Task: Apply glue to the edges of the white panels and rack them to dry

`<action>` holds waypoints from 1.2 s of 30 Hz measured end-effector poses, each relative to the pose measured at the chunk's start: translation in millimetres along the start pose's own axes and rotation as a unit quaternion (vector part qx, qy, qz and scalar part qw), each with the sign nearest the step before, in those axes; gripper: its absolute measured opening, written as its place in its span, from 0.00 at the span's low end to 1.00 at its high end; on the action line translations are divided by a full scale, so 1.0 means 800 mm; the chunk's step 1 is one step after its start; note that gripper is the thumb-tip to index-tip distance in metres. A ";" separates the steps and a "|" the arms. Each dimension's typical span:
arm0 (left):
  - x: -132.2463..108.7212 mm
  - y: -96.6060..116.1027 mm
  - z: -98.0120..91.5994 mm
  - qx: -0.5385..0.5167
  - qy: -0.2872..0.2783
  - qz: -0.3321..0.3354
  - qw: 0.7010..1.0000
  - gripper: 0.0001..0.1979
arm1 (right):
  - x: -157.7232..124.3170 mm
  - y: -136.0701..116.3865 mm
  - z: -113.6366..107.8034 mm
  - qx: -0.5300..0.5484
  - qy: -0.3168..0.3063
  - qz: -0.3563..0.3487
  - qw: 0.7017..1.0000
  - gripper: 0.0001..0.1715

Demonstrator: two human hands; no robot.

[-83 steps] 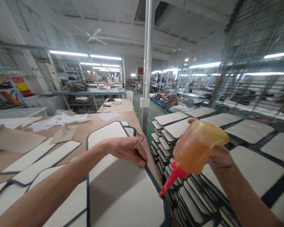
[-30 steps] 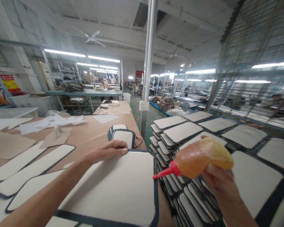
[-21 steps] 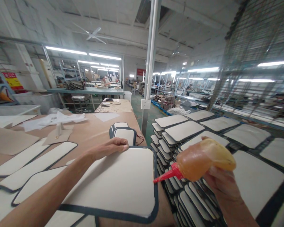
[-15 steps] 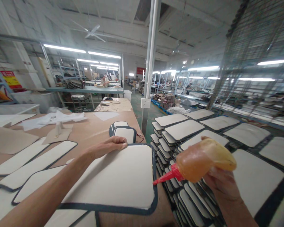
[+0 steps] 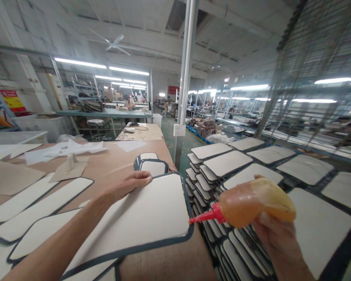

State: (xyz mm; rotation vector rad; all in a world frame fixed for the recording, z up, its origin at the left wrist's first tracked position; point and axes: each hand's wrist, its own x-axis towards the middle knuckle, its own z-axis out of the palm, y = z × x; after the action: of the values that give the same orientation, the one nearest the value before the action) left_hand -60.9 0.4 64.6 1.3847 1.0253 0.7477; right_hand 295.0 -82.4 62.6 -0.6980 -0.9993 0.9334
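Note:
My left hand (image 5: 137, 182) pinches the far edge of a cream panel with a dark border (image 5: 146, 218), fingers closed on it. The panel is held at a slant over the table. In my right hand (image 5: 276, 238) is a squeeze bottle of amber liquid (image 5: 248, 203), lying nearly sideways, with my fingers wrapped round it. Its red nozzle (image 5: 204, 216) points left, and the tip touches or almost touches the panel's right border. Whether liquid is coming out I cannot tell.
More bordered panels (image 5: 43, 208) lie on the brown table (image 5: 163, 261) at left. Small panels (image 5: 153, 168) are stacked near its far edge. Racks at right carry several layers of panels (image 5: 228, 162). A metal post (image 5: 183, 86) rises beyond the table.
The panel has turned slightly, its right side swinging up and its near edge now sloping more. The bottle's nozzle has stayed at the right border, a little higher in view.

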 end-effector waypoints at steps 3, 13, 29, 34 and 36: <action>0.003 -0.007 -0.003 -0.017 0.026 -0.003 1.000 0.16 | -0.001 0.008 -0.005 -0.001 0.033 -0.025 0.999 0.40; 0.010 -0.027 0.008 -0.093 0.109 0.004 0.990 0.17 | -0.006 0.021 -0.003 -0.033 0.127 -0.093 0.987 0.37; 0.010 -0.036 0.044 -0.158 0.149 -0.001 0.976 0.25 | 0.019 0.036 0.005 -0.035 0.172 -0.102 0.979 0.38; 0.010 -0.039 0.047 -0.158 0.164 -0.013 0.974 0.26 | 0.025 0.044 0.004 -0.018 0.144 -0.100 0.984 0.37; 0.011 -0.042 0.046 -0.157 0.164 -0.016 0.974 0.25 | 0.024 0.047 0.002 -0.020 0.132 -0.090 0.987 0.36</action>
State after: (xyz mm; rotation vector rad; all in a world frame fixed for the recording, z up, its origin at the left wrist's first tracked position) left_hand -28.7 -10.2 26.9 0.9886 1.1228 1.0896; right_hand 285.6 -48.2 39.2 -0.7318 -0.8312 0.6450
